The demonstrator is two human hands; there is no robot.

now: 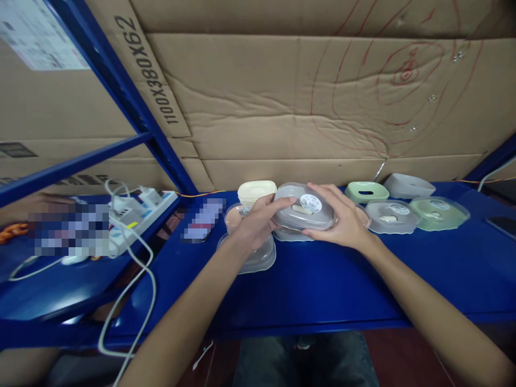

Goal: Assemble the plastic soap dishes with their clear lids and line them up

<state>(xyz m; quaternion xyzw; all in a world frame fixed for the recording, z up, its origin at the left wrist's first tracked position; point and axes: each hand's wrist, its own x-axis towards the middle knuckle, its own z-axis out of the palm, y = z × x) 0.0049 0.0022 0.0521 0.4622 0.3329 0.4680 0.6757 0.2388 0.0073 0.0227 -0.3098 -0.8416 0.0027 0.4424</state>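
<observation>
My left hand (258, 223) and my right hand (344, 217) grip a grey rounded plastic box (292, 217) with a clear lid from either side. A round white label and a small pale oval piece show on its top. Below it, partly hidden, lies another clear-lidded box (293, 235). Left of that, a clear-lidded box (262, 260) sits partly behind my left forearm, with a peach box (231, 215) behind it. Cream plastic pieces (256, 189) are stacked at the back. The peach edge of another box (364, 216) shows behind my right hand.
To the right stand lidded grey (393, 217) and green (443, 215) boxes, with open light-green (366, 191) and grey (409, 185) pieces behind. A phone (203, 220) lies left on the blue table (322, 285). Power strips (161, 212) and white cables are further left, beside another person's arm (40, 207).
</observation>
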